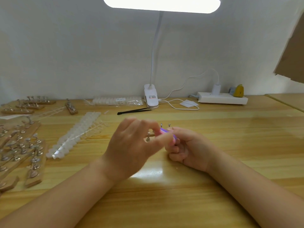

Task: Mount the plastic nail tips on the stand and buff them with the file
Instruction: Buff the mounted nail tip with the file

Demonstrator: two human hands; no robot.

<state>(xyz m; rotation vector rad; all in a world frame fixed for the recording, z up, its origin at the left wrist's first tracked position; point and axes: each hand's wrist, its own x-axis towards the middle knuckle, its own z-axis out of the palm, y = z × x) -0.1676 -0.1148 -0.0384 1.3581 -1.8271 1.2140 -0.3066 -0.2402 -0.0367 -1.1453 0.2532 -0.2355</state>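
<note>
At the middle of the wooden table (pixel 213 145) my two hands meet over a small wooden stand (pixel 150 136) with metal pegs; most of the stand is hidden behind them. My right hand (pixel 189 148) grips a pink and purple file (pixel 164 131). My left hand (pixel 133 145) has its thumb and fingers pinched together at the file's end, right over the pegs; it is blurred, and I cannot tell whether a nail tip is between them. Strips of clear plastic nail tips (pixel 77 134) lie to the left.
Several wooden stands with metal pegs (pixel 24 150) crowd the left edge. At the back lie a bag of nail tips (pixel 116 100), black tweezers (pixel 134 111), a clip lamp (pixel 151 97) with its cable, and a white power strip (pixel 222 97).
</note>
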